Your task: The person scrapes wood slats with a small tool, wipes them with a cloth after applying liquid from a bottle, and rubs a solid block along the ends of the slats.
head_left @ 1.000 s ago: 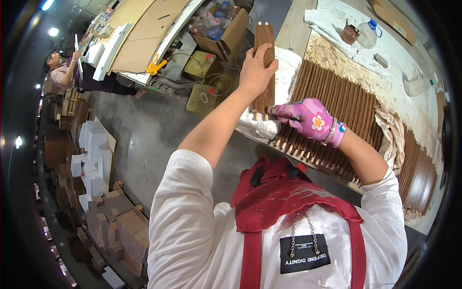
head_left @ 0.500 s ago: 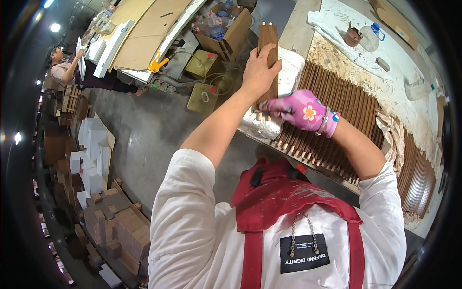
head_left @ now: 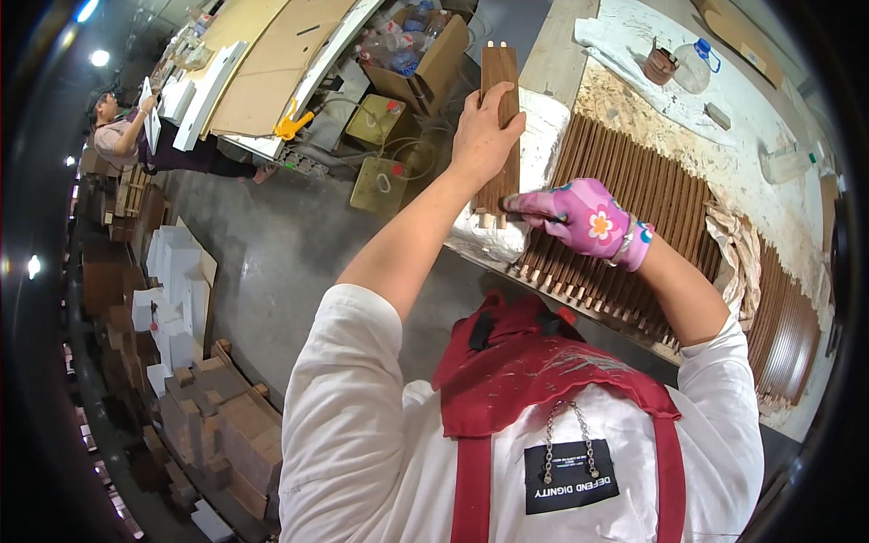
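A dark brown wooden slat [head_left: 500,71], with pale dowel pins sticking out of both ends, lies lengthwise on a white-wrapped block [head_left: 540,127]. My bare left hand [head_left: 484,136] is wrapped over the slat's upper half and grips it. On my right hand [head_left: 584,217] is a pink flowered glove. Its closed fingers touch the slat's near right edge, pinching something small and dark that I cannot make out. Just right of the block stands a long row of similar brown slats [head_left: 634,199], their dowel ends facing me.
Crumpled cloth [head_left: 733,262] lies over the row of slats. Farther back on the bench are a brown pot [head_left: 661,65], a clear jug [head_left: 695,68] and a bottle [head_left: 787,166]. Left are a carton of bottles [head_left: 444,68] and yellowish containers [head_left: 376,185]. Another person [head_left: 118,136] stands far left.
My gloved right hand has moved slightly right and down, from over the slat's near end to its right edge. My left hand keeps its grip on the slat.
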Tool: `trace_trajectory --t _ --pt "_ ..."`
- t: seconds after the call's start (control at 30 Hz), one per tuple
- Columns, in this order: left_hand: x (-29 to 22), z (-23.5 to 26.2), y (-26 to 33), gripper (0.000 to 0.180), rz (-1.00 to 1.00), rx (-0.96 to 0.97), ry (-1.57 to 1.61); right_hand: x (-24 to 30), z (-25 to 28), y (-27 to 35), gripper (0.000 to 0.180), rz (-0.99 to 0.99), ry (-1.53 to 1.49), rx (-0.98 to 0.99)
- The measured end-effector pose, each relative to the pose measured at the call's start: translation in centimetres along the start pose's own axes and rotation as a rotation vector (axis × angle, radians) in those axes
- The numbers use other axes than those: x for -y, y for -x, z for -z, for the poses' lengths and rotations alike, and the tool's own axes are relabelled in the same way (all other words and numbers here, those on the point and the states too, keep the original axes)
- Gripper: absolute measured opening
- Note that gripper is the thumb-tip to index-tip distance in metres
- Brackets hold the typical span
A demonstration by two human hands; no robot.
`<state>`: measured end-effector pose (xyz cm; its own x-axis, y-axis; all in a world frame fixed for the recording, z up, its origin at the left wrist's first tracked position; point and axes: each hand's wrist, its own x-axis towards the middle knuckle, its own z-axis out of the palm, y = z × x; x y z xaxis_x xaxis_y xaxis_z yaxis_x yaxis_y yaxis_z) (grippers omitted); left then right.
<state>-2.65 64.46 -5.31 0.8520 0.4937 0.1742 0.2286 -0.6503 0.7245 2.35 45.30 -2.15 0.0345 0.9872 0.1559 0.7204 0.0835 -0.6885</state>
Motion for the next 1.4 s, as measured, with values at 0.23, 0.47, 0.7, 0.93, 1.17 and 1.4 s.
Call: trace_trajectory --t 0.23,0.47,0.7,0.93,1.17,1.4 --pt "0.4 0.3 0.1 0.044 -0.019 -0.032 0.143 2.4 -0.2 2.9 0.041 -0.364 -0.614 -0.373" --pt "-3.7 2.8 1.4 0.041 0.251 0.119 0.944 1.1 -1.9 5.6 0.032 -0.37 -0.658 -0.598" --pt "-9.0 1.0 4.5 0.064 0.012 0.25 0.757 4.5 -1.5 3.2 0.058 -0.58 -1.077 -0.735" --pt "-7.8 5.4 8.3 0.049 -0.089 0.213 0.385 4.9 -0.1 3.1 0.046 -0.595 -1.028 -0.99" --pt "-7.3 5.0 14.3 0.072 0.101 0.362 0.475 4.0 -1.4 2.6 0.07 -0.339 -1.134 -1.027" --pt "-6.6 7.0 15.1 0.064 0.135 0.402 0.298 4.2 -2.2 2.0 0.07 -0.415 -1.089 -0.994"
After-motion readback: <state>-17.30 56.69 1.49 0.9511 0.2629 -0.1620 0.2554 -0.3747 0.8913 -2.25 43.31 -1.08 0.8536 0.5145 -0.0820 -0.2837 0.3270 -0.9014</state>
